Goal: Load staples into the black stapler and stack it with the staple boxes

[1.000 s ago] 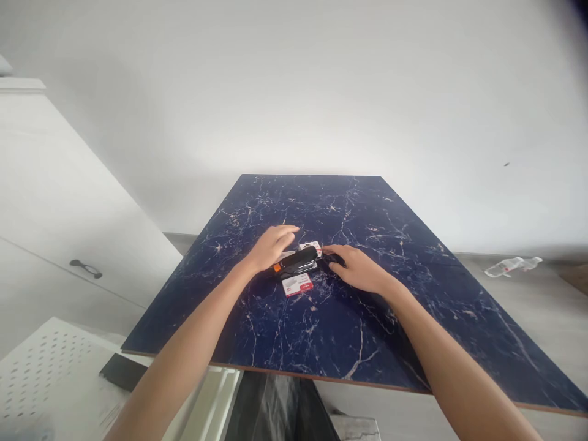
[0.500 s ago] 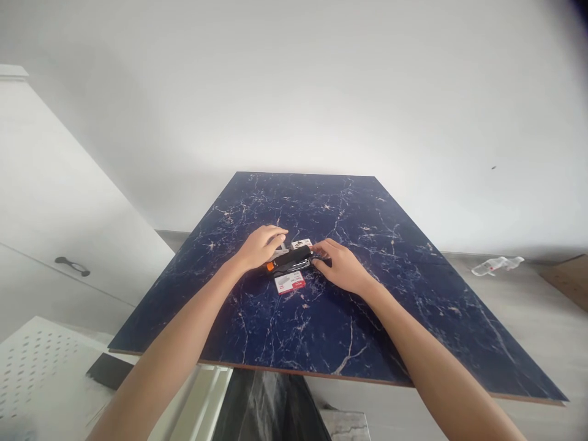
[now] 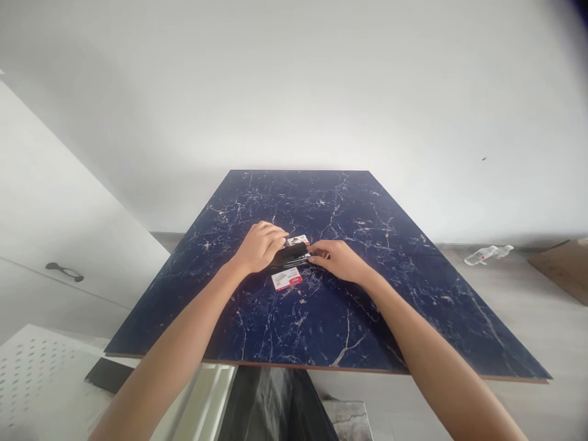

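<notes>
Two bare hands, the left hand (image 3: 260,247) and the right hand (image 3: 337,260), are working at a black stapler (image 3: 291,255) near the middle of a dark blue marble desk (image 3: 349,324). The stapler is lying with its long axis running across the view, left to right, rising slightly toward the right. The left hand is cupping over its left end, hiding that end entirely, while the right hand's fingertips (image 3: 312,259) are pressing at the right end, so which way its nose points is hard to make out. The hands are staying apart, with the stapler between them; whether the right hand is actually gripping is impossible to tell. A red-and-white box of staples (image 3: 286,279) is lying just in front, and a smaller white box (image 3: 298,240) is peeking out just behind. A plastic bottle (image 3: 482,255) is lying well beyond the desk's right edge.
</notes>
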`<state>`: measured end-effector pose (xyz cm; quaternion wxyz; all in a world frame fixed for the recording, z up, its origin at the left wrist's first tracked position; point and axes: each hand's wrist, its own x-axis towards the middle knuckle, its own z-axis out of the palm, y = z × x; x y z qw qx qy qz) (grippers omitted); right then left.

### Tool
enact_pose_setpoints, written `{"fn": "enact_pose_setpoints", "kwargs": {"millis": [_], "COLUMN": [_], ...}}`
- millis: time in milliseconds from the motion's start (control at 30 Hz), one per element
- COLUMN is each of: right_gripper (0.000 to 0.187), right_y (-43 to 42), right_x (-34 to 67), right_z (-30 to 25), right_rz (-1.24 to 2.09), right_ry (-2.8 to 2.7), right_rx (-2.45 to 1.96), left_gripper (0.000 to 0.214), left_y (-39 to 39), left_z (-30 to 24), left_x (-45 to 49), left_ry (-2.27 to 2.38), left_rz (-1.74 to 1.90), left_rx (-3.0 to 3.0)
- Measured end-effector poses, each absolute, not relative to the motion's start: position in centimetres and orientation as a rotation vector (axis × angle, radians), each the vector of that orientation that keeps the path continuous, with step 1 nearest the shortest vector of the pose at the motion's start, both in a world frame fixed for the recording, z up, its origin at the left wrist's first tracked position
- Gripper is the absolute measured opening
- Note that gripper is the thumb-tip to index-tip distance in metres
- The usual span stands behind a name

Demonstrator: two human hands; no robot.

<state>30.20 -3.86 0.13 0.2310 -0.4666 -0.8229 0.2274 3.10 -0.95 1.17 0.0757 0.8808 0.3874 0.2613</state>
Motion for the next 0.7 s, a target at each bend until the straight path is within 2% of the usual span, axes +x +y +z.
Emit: {"fn": "enact_pose_setpoints", "kwargs": {"millis": [200,433,700], "right_gripper": [0.023,0.027,0.027], "right_y": [-3.0,-3.1,-3.3], "right_x": [35.5,34.8,33.7], "right_z": [1.9,1.2,1.0], "right_rz": [0.708,0.656,0.569], "right_ry": [-2.227,-2.152,-2.096], "right_rx": [-1.479,-1.499,-1.453], "left_gripper": [0.042,0.042,0.037], "left_y": [1.0,2.9,2.8], "left_z": [0.0,-1.1,0.1], "left_x": [1.4,0.1,-0.3], "left_ry": [1.315,1.100,1.304], "left_rz": [0.792,0.356,0.382], "left_rx": [2.388,2.423,2.525]}}
